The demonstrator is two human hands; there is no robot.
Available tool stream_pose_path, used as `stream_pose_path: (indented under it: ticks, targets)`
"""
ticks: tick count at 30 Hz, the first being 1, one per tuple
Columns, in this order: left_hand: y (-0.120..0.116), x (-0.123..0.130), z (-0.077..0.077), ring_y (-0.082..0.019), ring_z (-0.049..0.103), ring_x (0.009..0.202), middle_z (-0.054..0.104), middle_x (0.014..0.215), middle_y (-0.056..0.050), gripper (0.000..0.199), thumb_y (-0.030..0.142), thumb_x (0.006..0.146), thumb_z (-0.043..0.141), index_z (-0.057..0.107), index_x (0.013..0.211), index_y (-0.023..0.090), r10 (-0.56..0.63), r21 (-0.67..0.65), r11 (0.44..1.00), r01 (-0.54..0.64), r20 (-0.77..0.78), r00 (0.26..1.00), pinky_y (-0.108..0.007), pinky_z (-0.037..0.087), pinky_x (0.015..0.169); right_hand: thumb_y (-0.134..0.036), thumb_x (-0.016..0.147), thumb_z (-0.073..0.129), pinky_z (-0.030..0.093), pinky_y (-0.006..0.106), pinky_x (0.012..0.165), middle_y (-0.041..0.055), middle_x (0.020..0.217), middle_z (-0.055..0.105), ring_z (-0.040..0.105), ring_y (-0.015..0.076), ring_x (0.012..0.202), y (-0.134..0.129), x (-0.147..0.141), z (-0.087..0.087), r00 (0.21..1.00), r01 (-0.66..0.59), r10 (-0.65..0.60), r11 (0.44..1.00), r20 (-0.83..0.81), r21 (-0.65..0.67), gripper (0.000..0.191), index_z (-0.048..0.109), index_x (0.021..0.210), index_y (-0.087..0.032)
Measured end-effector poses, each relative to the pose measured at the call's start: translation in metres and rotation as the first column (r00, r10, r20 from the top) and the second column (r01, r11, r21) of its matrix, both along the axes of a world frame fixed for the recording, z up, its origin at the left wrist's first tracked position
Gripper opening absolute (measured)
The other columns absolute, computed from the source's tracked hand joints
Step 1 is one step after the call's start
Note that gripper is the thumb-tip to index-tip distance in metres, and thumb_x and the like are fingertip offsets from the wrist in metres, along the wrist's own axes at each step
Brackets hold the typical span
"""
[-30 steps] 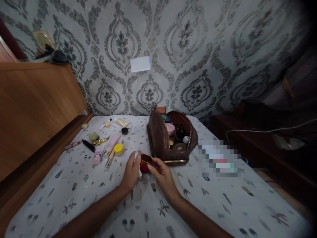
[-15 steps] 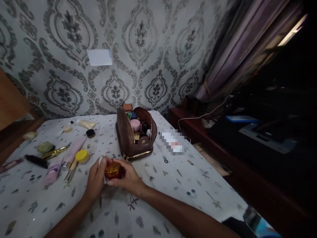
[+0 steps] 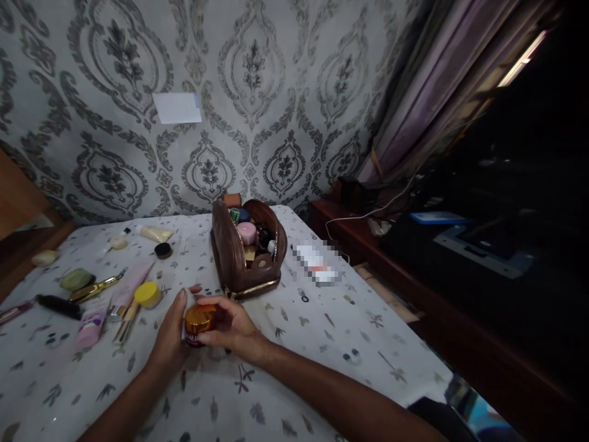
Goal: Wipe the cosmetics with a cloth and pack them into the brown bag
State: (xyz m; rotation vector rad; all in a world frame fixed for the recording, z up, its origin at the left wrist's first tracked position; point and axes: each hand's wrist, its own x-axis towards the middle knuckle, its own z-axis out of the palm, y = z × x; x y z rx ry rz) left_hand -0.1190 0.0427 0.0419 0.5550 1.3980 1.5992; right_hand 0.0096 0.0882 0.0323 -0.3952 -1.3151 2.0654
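Above the near part of the table, my right hand (image 3: 237, 328) is closed round a small jar (image 3: 200, 320) with a shiny gold lid and a dark red body. My left hand (image 3: 171, 328) is closed on a thin white piece (image 3: 190, 299) like a tissue or cloth, pressed to the jar's left side. Most of the left fingers are hidden behind the jar. Just beyond my hands stands an open brown toiletry bag (image 3: 225, 252), its gold zip undone. Inside it are a pink round container (image 3: 246, 232) and several other cosmetics.
Left of my hands lie a yellow-lidded pot (image 3: 148, 294), a pink tube (image 3: 93, 322), brushes (image 3: 126, 322) and a green item (image 3: 77, 280). A black lid (image 3: 162, 250) and cream tube (image 3: 156, 234) lie farther back. Right of the bag is a blurred-out flat object (image 3: 316, 261).
The jar has tilted and turned in my hands, so its gold lid and red side show more. The whole view has shifted slightly; the bag stays in place.
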Motion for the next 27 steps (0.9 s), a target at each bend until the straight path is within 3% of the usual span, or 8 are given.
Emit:
stream_pose_path:
  ticks: [2, 4, 8, 12, 16, 19, 22, 27]
  targets:
    - [0.001, 0.001, 0.0, -0.025, 0.069, 0.085, 0.07, 0.094, -0.005, 0.062, 0.067, 0.077, 0.058, 0.059, 0.115, 0.018, -0.022, -0.041, 0.999, 0.027, 0.101, 0.995, -0.036, 0.055, 0.072, -0.039, 0.053, 0.091, 0.045, 0.043, 0.103, 0.004, 0.115, 0.067, 0.065, 0.0225, 0.109, 0.0, -0.002, -0.002, 1.0, 0.01, -0.011, 1.0, -0.014, -0.023, 0.068, 0.058, 0.111, -0.024]
    - [0.001, 0.001, 0.002, -0.025, 0.068, 0.09, 0.07, 0.097, -0.006, 0.061, 0.069, 0.08, 0.051, 0.058, 0.115, 0.02, -0.02, -0.046, 0.999, 0.023, 0.059, 0.998, -0.037, 0.055, 0.075, -0.042, 0.053, 0.091, 0.049, 0.043, 0.098, 0.0037, 0.116, 0.066, 0.065, 0.0227, 0.108, 0.001, -0.003, -0.005, 0.998, 0.06, -0.061, 0.997, -0.016, -0.042, 0.066, 0.055, 0.105, -0.025]
    - [-0.004, 0.0, 0.005, -0.026, 0.06, 0.112, 0.066, 0.114, -0.008, 0.057, 0.07, 0.081, 0.051, 0.06, 0.109, 0.021, 0.002, 0.027, 1.0, 0.005, -0.245, 0.97, -0.036, 0.049, 0.092, -0.054, 0.061, 0.084, 0.048, 0.043, 0.1, 0.0043, 0.111, 0.069, 0.064, 0.0238, 0.109, 0.002, -0.003, -0.008, 0.991, 0.135, -0.135, 0.991, 0.019, -0.01, 0.059, 0.056, 0.103, -0.024]
    - [-0.009, 0.002, 0.002, -0.025, 0.054, 0.12, 0.061, 0.124, -0.008, 0.053, 0.066, 0.086, 0.046, 0.055, 0.117, 0.024, 0.007, 0.061, 0.998, 0.027, -0.505, 0.863, -0.039, 0.042, 0.104, -0.056, 0.072, 0.076, 0.036, 0.042, 0.112, 0.0071, 0.13, 0.06, 0.054, 0.024, 0.125, 0.002, -0.002, -0.008, 0.989, 0.138, -0.142, 0.983, 0.026, 0.118, 0.064, 0.056, 0.123, -0.024]
    - [-0.012, 0.005, -0.002, -0.026, 0.052, 0.121, 0.057, 0.127, -0.01, 0.05, 0.062, 0.09, 0.043, 0.058, 0.117, 0.022, -0.049, 0.102, 0.985, 0.135, -0.592, 0.805, -0.04, 0.039, 0.107, -0.05, 0.054, 0.089, 0.043, 0.041, 0.105, 0.0057, 0.12, 0.063, 0.058, 0.0257, 0.117, 0.004, -0.004, -0.013, 0.988, 0.134, -0.143, 0.982, 0.061, 0.135, 0.076, 0.059, 0.118, -0.024]
    - [-0.013, 0.005, 0.0, -0.027, 0.054, 0.119, 0.06, 0.123, -0.01, 0.05, 0.061, 0.09, 0.044, 0.063, 0.112, 0.021, -0.046, 0.134, 0.978, 0.157, -0.601, 0.798, -0.039, 0.039, 0.106, -0.045, 0.047, 0.092, 0.048, 0.04, 0.097, 0.0026, 0.103, 0.068, 0.063, 0.0241, 0.103, 0.006, -0.006, -0.016, 0.984, 0.15, -0.16, 0.981, 0.079, 0.121, 0.07, 0.062, 0.107, -0.023]
    - [-0.011, 0.004, 0.005, -0.027, 0.056, 0.117, 0.063, 0.121, -0.01, 0.052, 0.061, 0.09, 0.044, 0.064, 0.113, 0.019, -0.068, 0.11, 0.983, 0.149, -0.533, 0.843, -0.04, 0.042, 0.104, -0.047, 0.051, 0.09, 0.048, 0.039, 0.096, 0.0019, 0.103, 0.069, 0.065, 0.0223, 0.1, 0.006, -0.005, -0.013, 0.991, 0.123, -0.127, 0.989, 0.042, 0.078, 0.066, 0.062, 0.107, -0.023]
    - [-0.009, 0.001, 0.014, -0.032, 0.057, 0.12, 0.071, 0.108, -0.01, 0.05, 0.062, 0.084, 0.05, 0.069, 0.101, 0.02, -0.056, 0.033, 0.997, 0.071, -0.332, 0.942, -0.044, 0.049, 0.099, -0.042, 0.06, 0.087, 0.044, 0.039, 0.1, 0.0028, 0.112, 0.067, 0.061, 0.0236, 0.109, 0.004, 0.005, 0.002, 0.98, 0.114, -0.158, 0.945, 0.122, 0.305, 0.058, 0.066, 0.112, -0.026]
